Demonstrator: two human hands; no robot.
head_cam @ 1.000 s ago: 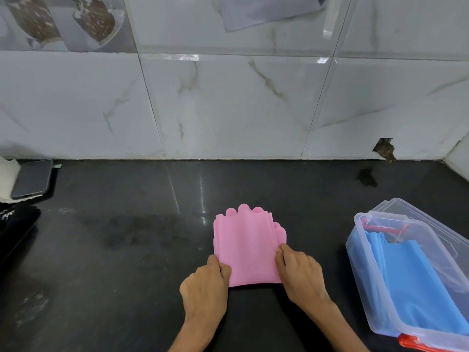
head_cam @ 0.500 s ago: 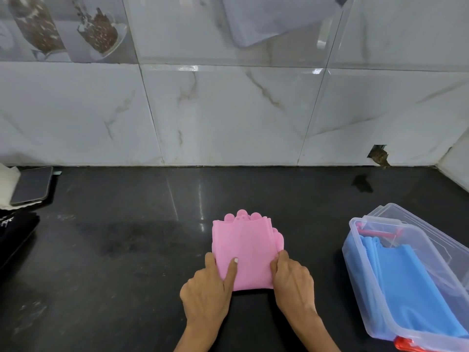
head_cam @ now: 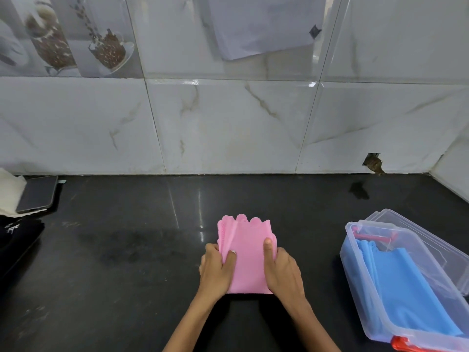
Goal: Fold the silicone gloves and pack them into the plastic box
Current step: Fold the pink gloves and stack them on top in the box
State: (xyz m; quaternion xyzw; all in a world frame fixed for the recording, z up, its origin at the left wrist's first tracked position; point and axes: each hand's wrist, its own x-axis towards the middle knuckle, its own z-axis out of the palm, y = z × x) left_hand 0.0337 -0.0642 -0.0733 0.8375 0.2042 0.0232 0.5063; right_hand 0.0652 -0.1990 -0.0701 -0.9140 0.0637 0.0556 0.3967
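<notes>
A folded pink silicone glove lies on the black counter, its fingertips pointing toward the wall. My left hand grips its left edge, thumb on top and fingers curled under the lifted side. My right hand holds the right edge the same way, thumb pressed on top. A clear plastic box stands open at the right with a folded blue silicone glove lying inside it.
The box's clear lid rests behind the box. A phone on a white cloth sits at the far left by the tiled wall, with a black item below it. A red clip shows at the box's near end.
Both hands have slid up along the pink glove's sides and closed on its edges. The glove's left side is now lifted and bunched.
</notes>
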